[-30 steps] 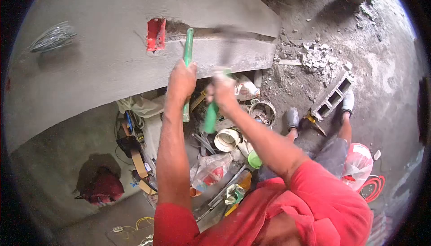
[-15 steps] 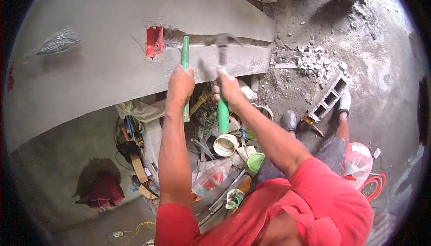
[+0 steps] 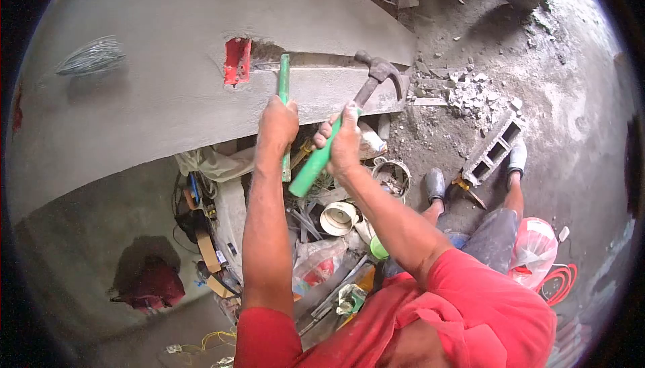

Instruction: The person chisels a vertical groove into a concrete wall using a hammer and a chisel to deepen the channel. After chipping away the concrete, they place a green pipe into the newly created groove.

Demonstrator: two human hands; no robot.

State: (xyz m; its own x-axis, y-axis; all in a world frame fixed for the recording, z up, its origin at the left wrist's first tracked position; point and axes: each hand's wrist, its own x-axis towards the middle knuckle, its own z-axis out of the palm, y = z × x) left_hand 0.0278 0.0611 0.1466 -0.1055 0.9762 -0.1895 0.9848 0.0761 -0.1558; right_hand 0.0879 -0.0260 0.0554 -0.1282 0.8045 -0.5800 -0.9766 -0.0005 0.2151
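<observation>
My left hand (image 3: 277,123) is wrapped round a long, narrow green bar (image 3: 284,75), held upright against the grey plastered wall (image 3: 168,109). The bar's top end lies at a rough groove (image 3: 322,62) cut in the plaster. In my right hand (image 3: 345,138) is a claw hammer with a green grip (image 3: 312,172). Its dark metal head (image 3: 381,70) is up and to the right, apart from the bar, with the claw pointing right. Just left of the bar, a red rectangular wall box (image 3: 237,61) sits recessed at the groove's left end.
A bundle of thin wire (image 3: 93,59) sticks out of the wall at left. Below my hands lie a white round container (image 3: 339,219), bags and scraps. At right are rubble (image 3: 470,92), a hollow concrete block (image 3: 494,149) by my feet, and a red-and-white bag (image 3: 535,243).
The hammer has swung away from the bar, its head moving right and its handle end left, so it now tilts. My left hand and the bar stay nearly in place.
</observation>
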